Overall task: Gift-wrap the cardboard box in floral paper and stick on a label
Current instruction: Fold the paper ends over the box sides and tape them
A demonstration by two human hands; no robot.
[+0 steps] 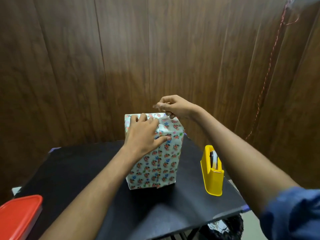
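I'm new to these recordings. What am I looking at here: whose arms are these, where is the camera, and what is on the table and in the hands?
There is no machine: a person works bare-handed, and the single camera sits on their head, looking forward and down.

The box wrapped in floral paper stands upright on a black table. The left hand lies on the box's upper part, holding the folded paper down. The right hand is at the top edge with curled fingers, seemingly pinching the paper; exactly what it grips is too small to tell.

Right of the box stands a yellow tape dispenser. A red lid shows at the near left corner.
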